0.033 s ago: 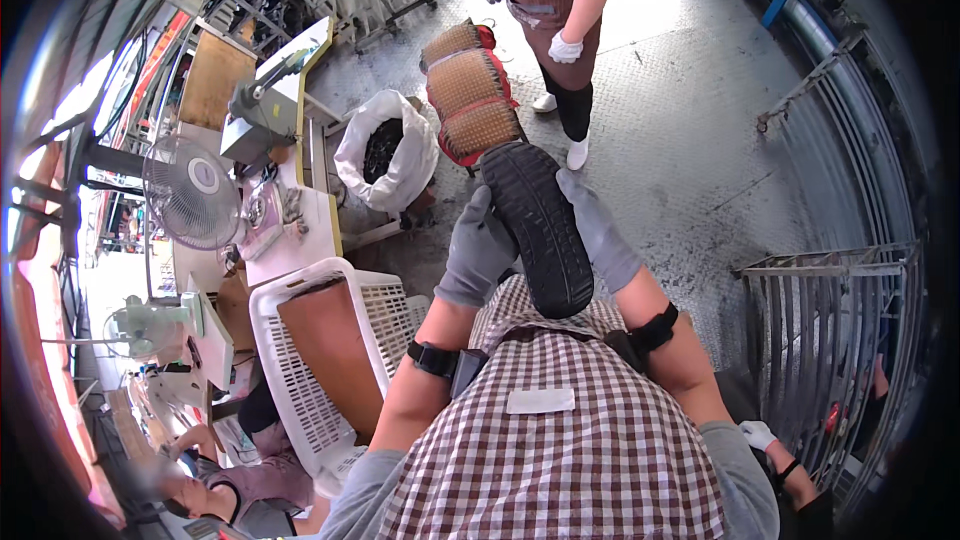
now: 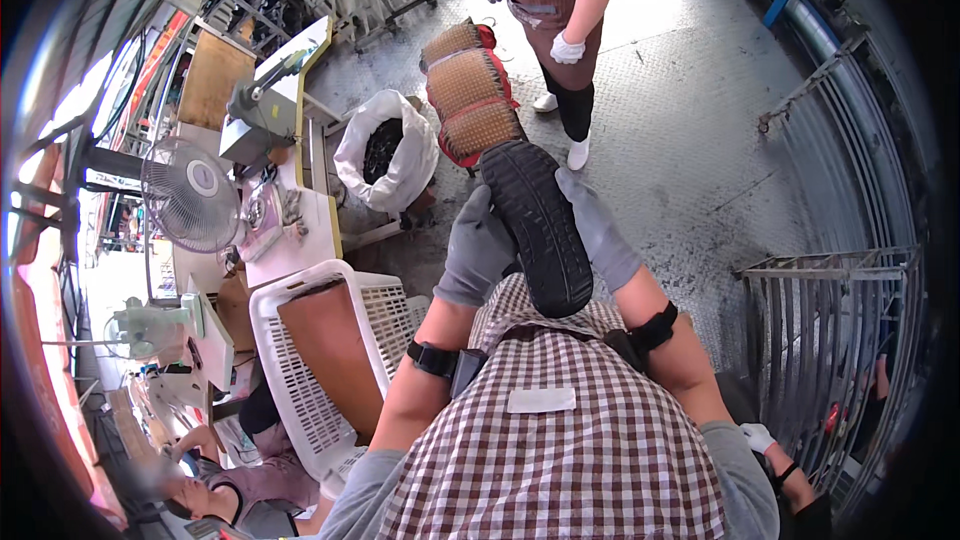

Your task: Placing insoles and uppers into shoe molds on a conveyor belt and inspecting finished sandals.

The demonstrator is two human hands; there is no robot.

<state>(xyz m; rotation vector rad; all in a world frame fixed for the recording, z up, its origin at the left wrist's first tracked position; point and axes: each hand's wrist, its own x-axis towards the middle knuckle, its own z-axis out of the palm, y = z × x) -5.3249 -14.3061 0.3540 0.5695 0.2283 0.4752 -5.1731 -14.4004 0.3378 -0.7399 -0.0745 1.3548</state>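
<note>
Between my two gloved hands is a black shoe sole [image 2: 540,225], tilted, its grooved tread facing up toward me. My left hand [image 2: 476,250] wears a grey glove and grips the left edge, thumb along the side. On the opposite edge my right hand [image 2: 600,225], also in a grey glove, is closed against the sole with its fingers mostly underneath. Whether a shoe upper is attached below cannot be seen. The sole is held in front of my checked apron [image 2: 560,420], its near end just over the cloth.
Beyond the sole stands a long brown dotted pad [image 2: 470,85] with red edges. At left are a white sack [image 2: 415,165] of black pieces, a white basket [image 2: 270,340], a fan [image 2: 190,190] and a worktable [image 2: 285,265]. A co-worker [image 2: 560,10] stands ahead; a metal rack [image 2: 820,270] is right.
</note>
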